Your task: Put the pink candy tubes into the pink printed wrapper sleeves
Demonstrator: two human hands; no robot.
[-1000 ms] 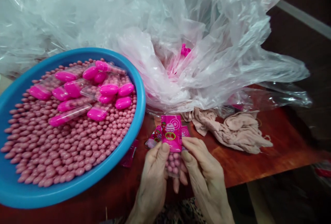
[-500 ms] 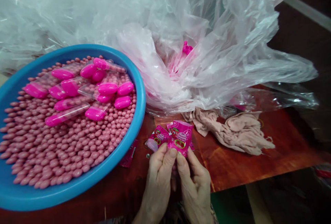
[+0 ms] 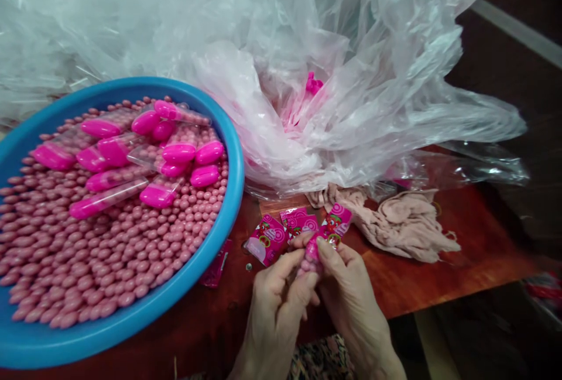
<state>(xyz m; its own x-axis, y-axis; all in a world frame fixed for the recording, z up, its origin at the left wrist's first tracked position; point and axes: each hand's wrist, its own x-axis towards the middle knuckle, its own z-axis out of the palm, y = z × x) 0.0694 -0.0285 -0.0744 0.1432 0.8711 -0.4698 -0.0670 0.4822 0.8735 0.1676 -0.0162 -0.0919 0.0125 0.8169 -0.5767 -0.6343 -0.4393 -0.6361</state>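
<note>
My left hand (image 3: 277,295) is closed around the lower part of a small clear candy tube (image 3: 309,264) with pink round candies inside and a bright pink end. My right hand (image 3: 353,289) pinches that pink end between thumb and fingers. Just beyond the right fingers shows a pink printed packet (image 3: 337,219); whether those fingers also grip it I cannot tell. More pink packets (image 3: 266,239) lie on the table just past my hands. To the left, a blue basin (image 3: 235,192) holds loose pink candies (image 3: 105,269), with several filled, pink-capped tubes (image 3: 109,197) on top.
Behind the basin, large crumpled clear plastic bags (image 3: 211,23) cover the back, with bright pink pieces (image 3: 313,84) inside one. A beige cloth (image 3: 408,225) lies on the reddish-brown table (image 3: 478,251) at the right. Another pink packet (image 3: 216,266) lies beside the basin.
Both hands were pinching a pink packet; now they grip the candy tube, and a packet shows farther right, beyond the right fingers. More packets on the table are uncovered.
</note>
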